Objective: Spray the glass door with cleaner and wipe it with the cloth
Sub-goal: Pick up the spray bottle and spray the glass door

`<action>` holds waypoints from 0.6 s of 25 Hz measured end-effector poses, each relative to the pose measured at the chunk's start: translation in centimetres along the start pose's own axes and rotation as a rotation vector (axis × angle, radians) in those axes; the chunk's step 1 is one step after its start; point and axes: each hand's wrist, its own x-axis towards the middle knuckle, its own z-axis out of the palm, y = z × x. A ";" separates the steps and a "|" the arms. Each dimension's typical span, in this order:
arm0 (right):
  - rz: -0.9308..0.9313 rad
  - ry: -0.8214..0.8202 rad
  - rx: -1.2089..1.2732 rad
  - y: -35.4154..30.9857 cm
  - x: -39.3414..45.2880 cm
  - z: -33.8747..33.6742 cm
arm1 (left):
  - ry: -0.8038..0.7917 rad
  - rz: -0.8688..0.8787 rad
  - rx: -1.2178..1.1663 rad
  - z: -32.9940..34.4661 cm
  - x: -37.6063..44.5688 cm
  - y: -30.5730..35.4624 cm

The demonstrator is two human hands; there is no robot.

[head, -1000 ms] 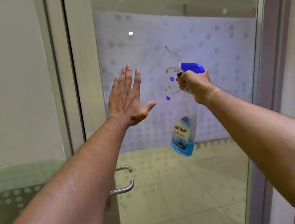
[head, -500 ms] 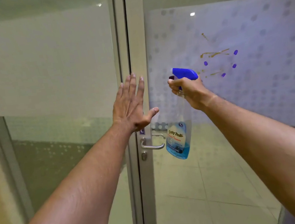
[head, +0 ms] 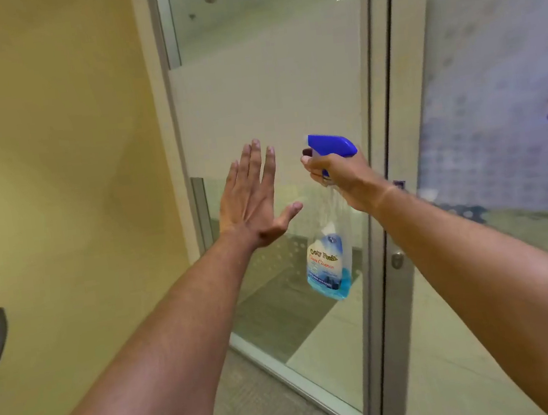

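Spray bottle (head: 329, 252) at frame centre, gripped by right hand (head: 337, 173), finger on trigger, nozzle toward glass panel (head: 269, 97). Left hand (head: 251, 199) open, flat, empty, probably steadying. No cloth visible.

A single head-worn wide-angle camera supplies the only view; no second view overlaps it. It looks forward and slightly down along both outstretched forearms, from close behind them. The left hand (head: 250, 196) sits near frame centre, its fingers (head: 255, 161) spread upward. The right hand (head: 339, 173) lies just right of those fingers. Beyond the fingers stands the glass panel (head: 268, 87); the yellow wall (head: 53, 165) fills the frame left of them, the glass door (head: 495, 111) the right edge.
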 end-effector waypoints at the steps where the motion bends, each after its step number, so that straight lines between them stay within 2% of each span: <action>1: -0.002 -0.053 0.014 0.2 -0.4 2.2 | -0.019 -0.023 0.032 -0.6 -1.5 -2.1; 6: 0.006 -0.273 0.105 0.6 -4.1 14.1 | -0.081 -0.150 0.154 -5.0 -10.6 -12.2; 15: 0.133 -0.461 0.187 -0.6 -16.1 34.9 | -0.166 -0.393 0.304 -14.6 -30.4 -26.0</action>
